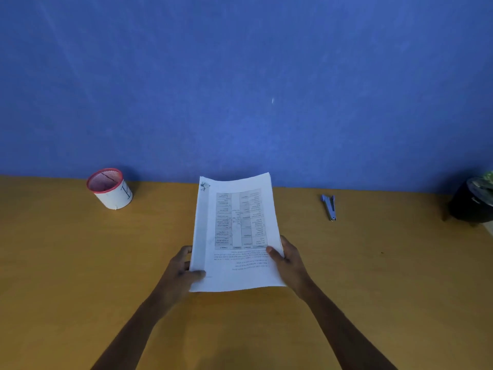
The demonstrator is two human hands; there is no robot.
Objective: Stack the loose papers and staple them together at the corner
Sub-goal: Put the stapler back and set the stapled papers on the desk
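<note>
Near the far-left edge of the tabletop [66,263]: red-rimmed mesh cup [110,188], untouched. At centre: papers [237,233] gathered into one stack, lifted off the tabletop, edges roughly flush. Left hand [179,271] in a closed grip on the stack's left edge, thumb on top; right hand [289,259] likewise closed on the right edge. Toward the far-right edge: blue stapler [329,207], well apart, not yet picked up. Judged: stacking nearly done; corner stapling left.

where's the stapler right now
The small blue stapler lies on the wooden desk to the right of the held white paper stack, near the blue wall, untouched by either hand.
</note>
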